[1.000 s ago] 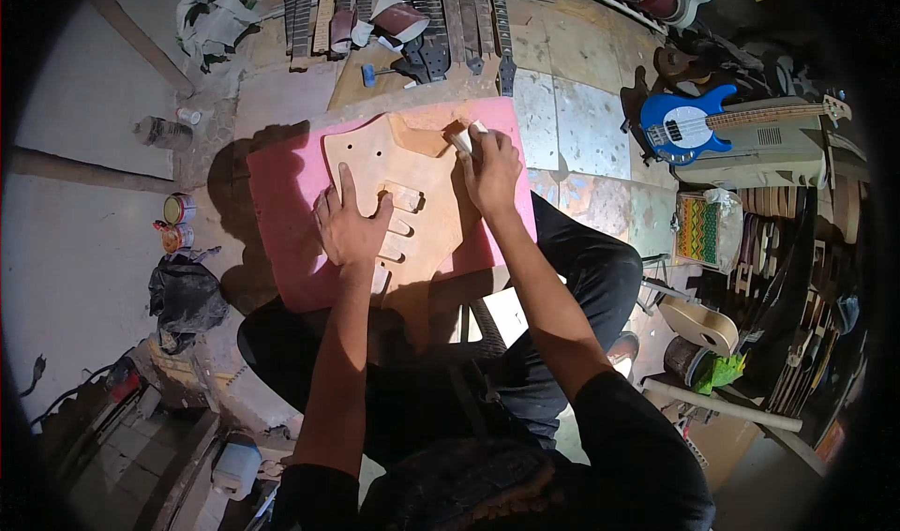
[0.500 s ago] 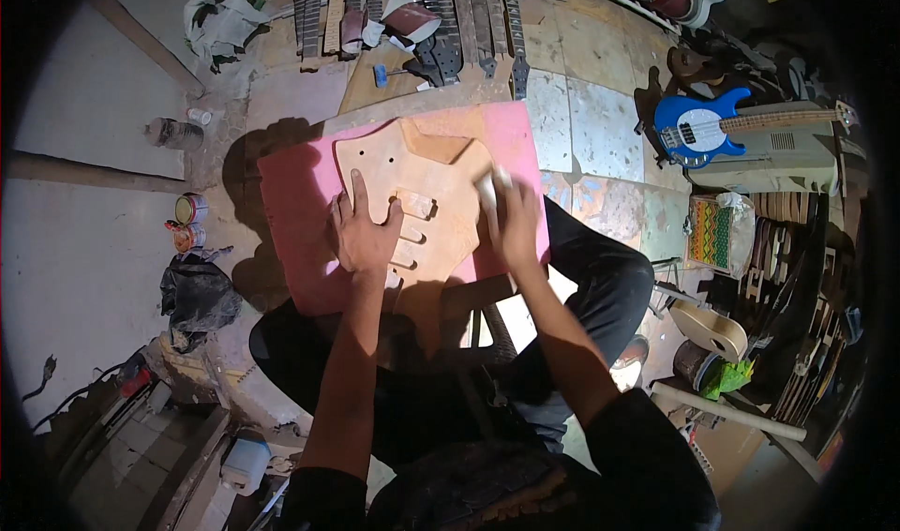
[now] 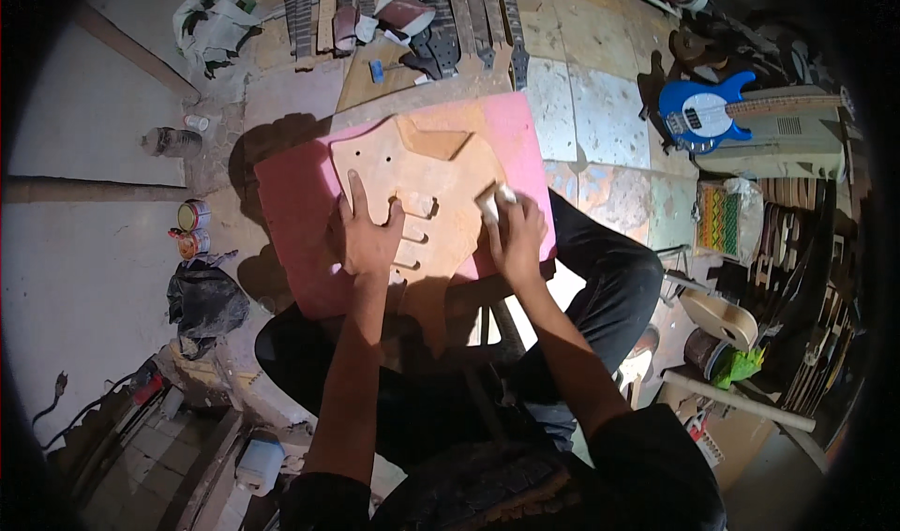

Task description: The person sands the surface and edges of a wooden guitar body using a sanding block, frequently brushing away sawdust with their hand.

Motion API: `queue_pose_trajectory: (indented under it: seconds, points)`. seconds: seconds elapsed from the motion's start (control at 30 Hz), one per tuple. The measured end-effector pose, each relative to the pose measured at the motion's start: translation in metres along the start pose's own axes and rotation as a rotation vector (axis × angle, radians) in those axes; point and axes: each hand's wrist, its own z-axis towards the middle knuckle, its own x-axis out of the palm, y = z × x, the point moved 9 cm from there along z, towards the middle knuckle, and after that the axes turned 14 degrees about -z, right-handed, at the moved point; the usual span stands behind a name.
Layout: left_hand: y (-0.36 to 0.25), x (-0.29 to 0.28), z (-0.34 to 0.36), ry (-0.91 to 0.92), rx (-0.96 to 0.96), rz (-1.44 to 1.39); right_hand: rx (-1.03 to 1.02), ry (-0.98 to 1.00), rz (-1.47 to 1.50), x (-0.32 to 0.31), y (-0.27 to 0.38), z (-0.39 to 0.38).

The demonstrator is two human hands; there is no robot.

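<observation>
A bare wooden electric guitar body (image 3: 450, 184), with routed pickup slots and small drilled holes, lies flat on a pink foam pad (image 3: 295, 222) over my lap. My left hand (image 3: 367, 240) rests on its left part, fingers spread, index finger stretched away from me and thumb near the slots. At the body's right edge, my right hand (image 3: 518, 236) is closed around a small pale sanding block (image 3: 489, 196). The block touches the rim of the body there; its underside is hidden.
Several guitar necks (image 3: 361, 6) lie beyond the pad, with curled brown sandpaper (image 3: 405, 14) among them. A blue bass guitar (image 3: 703, 111) leans at the right. Paint cans (image 3: 194, 215) and a black plastic bag (image 3: 202, 301) sit on the floor at left.
My right hand, blurred by motion before, now shows sharply with the sanding block slightly nearer to me along the right edge. The left hand stays in place; the whole view has shifted a little.
</observation>
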Motion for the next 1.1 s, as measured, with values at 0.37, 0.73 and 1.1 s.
queue_pose_trajectory:
  seconds: [0.37, 0.73, 1.1]
  points:
    - [-0.009, -0.001, 0.004, -0.026, 0.050, 0.055, -0.114, -0.145, -0.140, -0.003, -0.002, -0.013]
    - [-0.008, -0.001, 0.000, 0.022, 0.048, 0.075, 0.068, 0.053, 0.036, 0.003, -0.020, -0.017]
    - [-0.012, -0.004, -0.002, 0.022, 0.050, 0.105, -0.024, -0.141, -0.015, 0.000, -0.020, -0.020]
